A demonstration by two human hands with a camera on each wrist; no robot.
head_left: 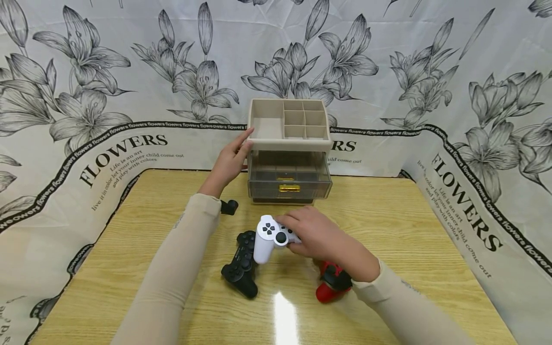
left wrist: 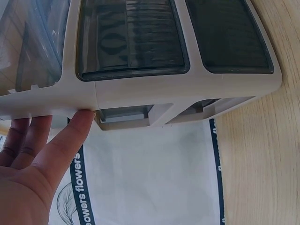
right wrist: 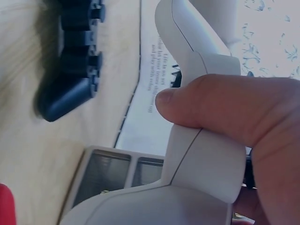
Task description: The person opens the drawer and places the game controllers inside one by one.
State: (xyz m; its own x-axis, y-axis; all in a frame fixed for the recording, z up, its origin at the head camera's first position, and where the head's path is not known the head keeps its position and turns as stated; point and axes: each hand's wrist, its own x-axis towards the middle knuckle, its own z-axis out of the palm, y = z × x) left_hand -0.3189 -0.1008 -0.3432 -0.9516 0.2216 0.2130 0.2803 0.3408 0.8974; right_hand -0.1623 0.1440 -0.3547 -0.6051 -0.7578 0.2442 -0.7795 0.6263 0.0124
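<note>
Two hands at a beige desktop organiser (head_left: 288,143) with open top compartments and smoky drawers below, standing at the far side of the wooden tabletop (head_left: 409,230). The left hand (head_left: 228,160) lies flat against the organiser's left side, fingers straight and spread, thumb tip touching its beige frame in the left wrist view; it steadies the unit and pinches nothing. The right hand (head_left: 316,235) has its grip closed round a white game controller (head_left: 269,237), thumb curled over one handle in the right wrist view; the controller sits just in front of the organiser's lower drawer (head_left: 290,184), which looks closed. A black game controller (head_left: 241,266) lies touching the white one on its left; a red game controller (head_left: 329,285) lies partly under the right wrist. A small black object (head_left: 229,207) sits near the left forearm. Judged step: pickup of the white controller. The next move would call for a lift clear of the black one
</note>
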